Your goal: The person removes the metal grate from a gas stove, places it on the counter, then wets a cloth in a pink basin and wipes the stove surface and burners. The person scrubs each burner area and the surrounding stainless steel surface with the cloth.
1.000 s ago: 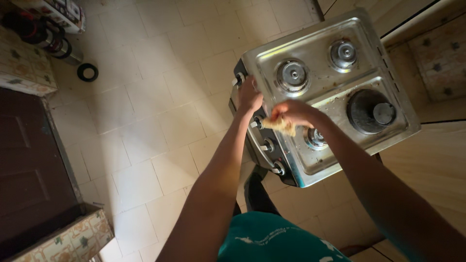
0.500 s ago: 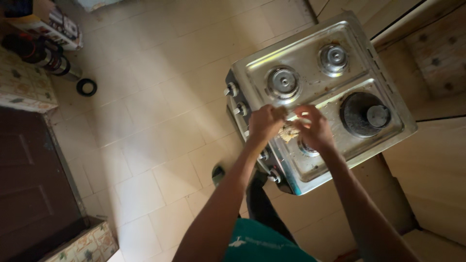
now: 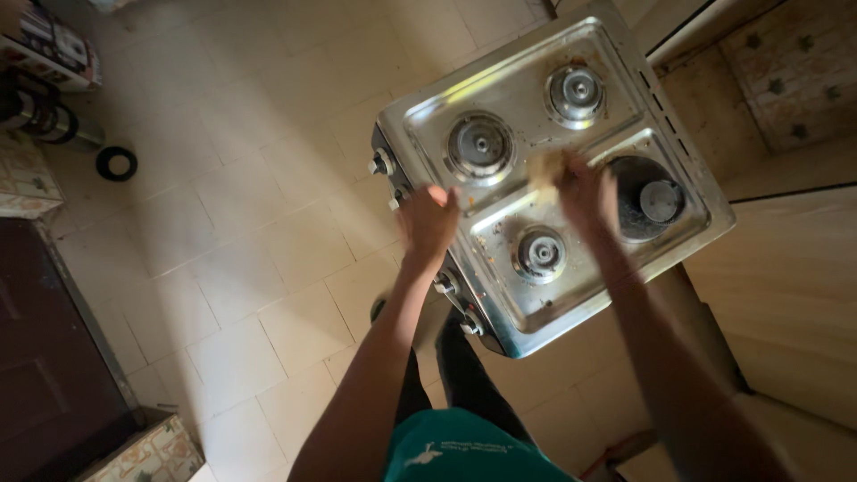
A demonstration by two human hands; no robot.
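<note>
Pale cloth (image 3: pixel 544 167), bunched and soft, looks light and limp, best pinched at any fold; it is clutched in the right hand (image 3: pixel 585 189), pressed on the steel stove top (image 3: pixel 527 85) between the burners. The left hand (image 3: pixel 428 221) rests partly closed, grasping nothing, on the stove's front edge beside the knobs (image 3: pixel 382 164)
</note>
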